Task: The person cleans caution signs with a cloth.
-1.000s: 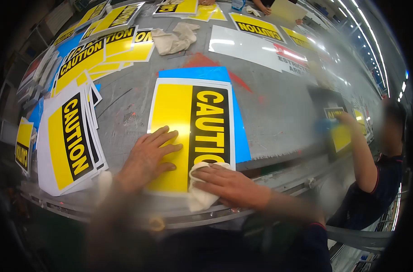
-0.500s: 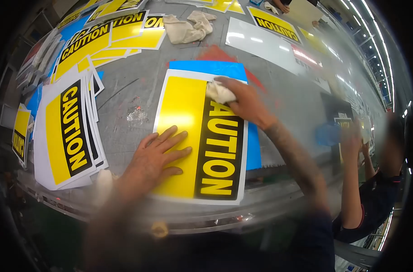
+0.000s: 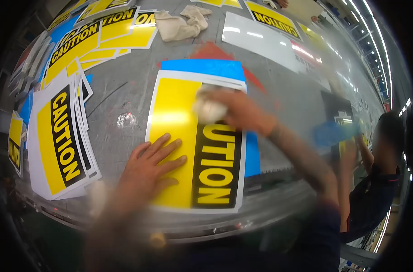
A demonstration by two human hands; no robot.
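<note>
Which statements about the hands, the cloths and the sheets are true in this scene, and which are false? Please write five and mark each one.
1. The left hand has its fingers spread on the middle caution sheet, on its yellow part. True.
2. The right hand is empty. False: it holds a whitish cloth.
3. A blue sheet shows past the far edge of the middle caution sheet. True.
4. The black band is on the left side of the middle caution sheet. False: it is on the right side in the picture.
5. Another cloth lies on the table, beyond the blue sheet. True.
</note>
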